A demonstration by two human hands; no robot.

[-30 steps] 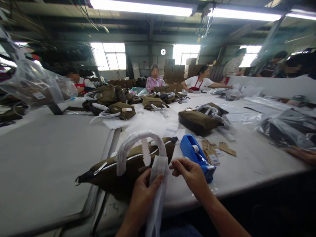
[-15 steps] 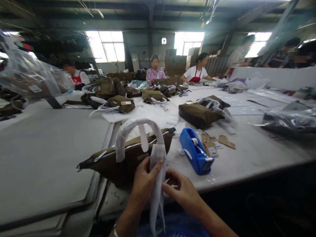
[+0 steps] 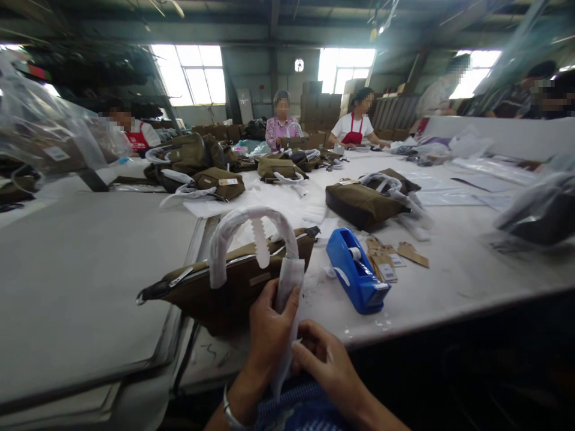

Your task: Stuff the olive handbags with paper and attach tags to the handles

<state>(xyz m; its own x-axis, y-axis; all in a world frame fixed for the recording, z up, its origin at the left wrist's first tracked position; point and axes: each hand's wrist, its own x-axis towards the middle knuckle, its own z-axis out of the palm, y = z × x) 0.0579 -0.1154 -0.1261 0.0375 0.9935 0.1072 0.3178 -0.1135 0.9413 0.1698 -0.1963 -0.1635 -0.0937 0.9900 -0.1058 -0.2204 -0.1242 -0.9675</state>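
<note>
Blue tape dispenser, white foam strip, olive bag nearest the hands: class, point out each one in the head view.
Blue tape dispenser [image 3: 354, 272], head view, on its blue side wall.
White foam strip [image 3: 287, 278], head view, upper part above the left hand's thumb.
Olive bag [image 3: 215, 290], head view, on its front panel below the zip.

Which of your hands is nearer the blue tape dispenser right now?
Right. The right hand sits below and left of the blue plastic tape dispenser, apart from it; the left hand is farther left, pinching the white foam strip.

Left hand [image 3: 269, 335], right hand [image 3: 326, 365]; curled, touching
</note>
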